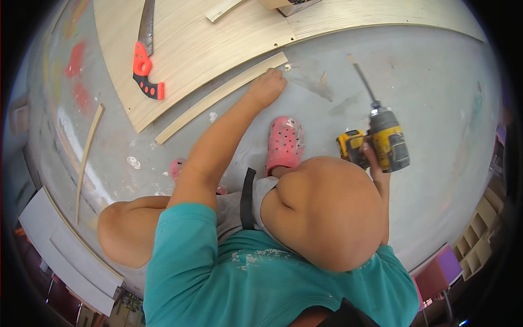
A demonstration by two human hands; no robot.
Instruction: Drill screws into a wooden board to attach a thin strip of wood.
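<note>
My left hand [268,87] is closed at the right end of a narrow wooden strip [212,99], its fingers curled down at the strip's near edge. The strip lies slantwise on the grey floor, along the near edge of a large plywood sheet [201,52]. In my right hand [376,163], beside my raised knee, is a yellow and black cordless impact driver [388,139]. Its long bit [364,79] points away from me and has a pale tip. The knee and the tool hide part of that hand, so I cannot tell whether a finger is on the trigger.
A handsaw [143,65] with an orange and black handle lies on the plywood. Another thin strip [89,152] is on the floor at left. A short wood piece [223,10] and an open box [294,6] sit at the far edge. Shelving [479,223] stands at right.
</note>
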